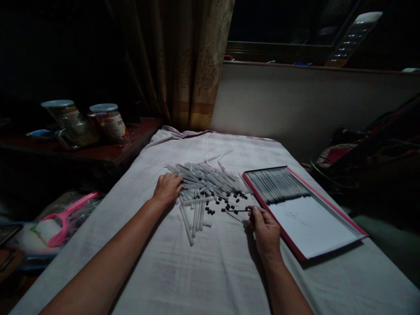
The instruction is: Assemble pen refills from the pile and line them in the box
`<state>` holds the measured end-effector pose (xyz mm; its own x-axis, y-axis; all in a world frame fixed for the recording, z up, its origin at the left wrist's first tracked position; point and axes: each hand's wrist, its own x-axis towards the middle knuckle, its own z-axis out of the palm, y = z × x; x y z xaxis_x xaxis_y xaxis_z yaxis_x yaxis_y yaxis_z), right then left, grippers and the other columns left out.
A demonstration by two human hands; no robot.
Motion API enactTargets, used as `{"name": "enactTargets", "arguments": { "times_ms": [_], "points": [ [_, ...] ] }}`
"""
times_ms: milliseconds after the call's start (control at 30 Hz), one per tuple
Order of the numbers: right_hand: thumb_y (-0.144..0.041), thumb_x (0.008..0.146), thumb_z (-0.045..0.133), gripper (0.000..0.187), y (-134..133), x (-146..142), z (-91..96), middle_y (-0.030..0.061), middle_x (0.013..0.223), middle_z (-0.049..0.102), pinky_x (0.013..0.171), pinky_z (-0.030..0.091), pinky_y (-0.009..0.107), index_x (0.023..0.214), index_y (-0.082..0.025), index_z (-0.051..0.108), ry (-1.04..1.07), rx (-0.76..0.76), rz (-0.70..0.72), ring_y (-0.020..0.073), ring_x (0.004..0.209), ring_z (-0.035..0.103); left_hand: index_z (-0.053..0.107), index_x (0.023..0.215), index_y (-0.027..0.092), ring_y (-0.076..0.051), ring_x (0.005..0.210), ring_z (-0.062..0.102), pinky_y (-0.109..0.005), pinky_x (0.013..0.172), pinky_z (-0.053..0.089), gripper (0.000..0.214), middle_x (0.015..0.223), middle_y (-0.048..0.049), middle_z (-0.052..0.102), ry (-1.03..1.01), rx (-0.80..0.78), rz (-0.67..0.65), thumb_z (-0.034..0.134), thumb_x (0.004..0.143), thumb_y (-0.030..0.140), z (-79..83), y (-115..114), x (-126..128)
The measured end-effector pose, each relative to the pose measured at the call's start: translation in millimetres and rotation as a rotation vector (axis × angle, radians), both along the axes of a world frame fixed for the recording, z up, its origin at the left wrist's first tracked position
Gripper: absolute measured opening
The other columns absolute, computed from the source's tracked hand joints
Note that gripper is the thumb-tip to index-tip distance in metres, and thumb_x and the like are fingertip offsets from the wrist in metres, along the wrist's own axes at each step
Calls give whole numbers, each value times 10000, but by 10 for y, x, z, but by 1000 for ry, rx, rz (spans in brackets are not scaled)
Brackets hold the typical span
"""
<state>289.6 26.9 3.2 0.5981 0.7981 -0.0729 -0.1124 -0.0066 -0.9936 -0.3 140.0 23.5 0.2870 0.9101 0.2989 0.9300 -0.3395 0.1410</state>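
Note:
My left hand (168,188) rests at the left edge of a heap of translucent pen barrels (210,177), its fingers curled against them. What those fingers hold, if anything, is hidden. My right hand (265,227) pinches a thin dark pen refill (241,211) that points left, over the cloth. Small black plugs (227,205) lie scattered between both hands. Several loose barrels (187,221) stick out in front of the heap. Right of my right hand sits a shallow red-edged box (323,236) with a white inside; a row of dark-tipped pens (282,183) fills its far part.
A pale checked cloth (183,275) covers the surface. On a dark side table (114,153) at left stand a lidded jar (111,120) and a glass mug (77,131). Below them lies a pink plastic handle (65,223). A curtain (193,78) hangs behind; a bottle (354,39) leans by the window.

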Motion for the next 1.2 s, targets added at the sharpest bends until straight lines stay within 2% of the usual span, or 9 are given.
{"name": "enactTargets", "arguments": {
  "times_ms": [100, 200, 300, 400, 500, 567, 800, 1033, 1200],
  "points": [
    [-651, 521, 797, 593, 4, 4, -5, 6, 591, 626, 414, 415, 203, 795, -127, 744, 8, -7, 8, 87, 465, 506, 672, 920, 213, -271, 983, 609, -423, 907, 418, 109, 948, -81, 702, -9, 7, -51, 580, 869, 244, 69, 34, 11],
    [-634, 544, 788, 569, 3, 4, -7, 6, 592, 627, 403, 411, 205, 793, -125, 737, 3, -16, 6, 87, 455, 505, 639, 1050, 184, -252, 994, 620, -400, 929, 436, 200, 1017, -99, 700, -47, 33, -88, 498, 926, 255, 131, -51, 37],
    [-619, 559, 789, 557, -1, -2, 9, 13, 613, 648, 383, 396, 197, 810, -127, 726, 50, -1, 11, 79, 435, 494, 586, 1179, 179, -203, 1036, 629, -331, 924, 474, 284, 1126, -96, 684, -123, 55, -135, 403, 967, 223, 91, -294, 103],
    [-596, 578, 793, 519, -11, -26, 45, 27, 636, 674, 370, 379, 179, 809, -139, 704, 143, 47, 40, 78, 437, 505, 601, 1161, 196, -187, 977, 661, -304, 865, 517, 272, 1068, -73, 702, -347, 88, -220, 414, 968, 235, -52, -647, 192],
    [-565, 591, 800, 466, -37, -86, 95, 25, 617, 673, 368, 357, 155, 770, -152, 680, 211, 93, 88, 79, 451, 519, 620, 1133, 220, -177, 949, 677, -286, 838, 533, 241, 1029, -53, 710, -448, 63, -245, 457, 958, 249, -178, -950, 262],
    [-556, 610, 793, 444, -65, -146, 125, 20, 603, 669, 369, 353, 149, 762, -157, 673, 231, 100, 132, 75, 446, 517, 634, 1118, 225, -174, 938, 682, -281, 827, 538, 234, 1008, -51, 714, -479, 51, -262, 466, 958, 256, -210, -1058, 289],
    [-562, 656, 757, 427, -132, -271, 139, 21, 608, 672, 406, 414, 176, 777, -161, 678, 166, 82, 218, 78, 447, 525, 657, 1118, 231, -198, 932, 678, -317, 810, 544, 243, 995, -66, 719, -440, 43, -278, 486, 948, 262, -221, -1076, 329],
    [-530, 667, 764, 394, -108, -171, 154, 9, 602, 664, 403, 383, 149, 771, -161, 674, 193, 105, 152, 64, 454, 520, 661, 1115, 243, -208, 944, 659, -339, 828, 532, 248, 1001, -67, 710, -425, 35, -260, 482, 947, 273, -229, -1086, 301],
    [-562, 643, 773, 430, -132, -259, 138, 20, 612, 667, 397, 393, 168, 766, -155, 706, 207, 25, 295, 77, 454, 526, 666, 1132, 260, -210, 900, 648, -346, 788, 505, 269, 987, -67, 705, -355, 4, -305, 477, 943, 244, -185, -1122, 334]
  ]
}}
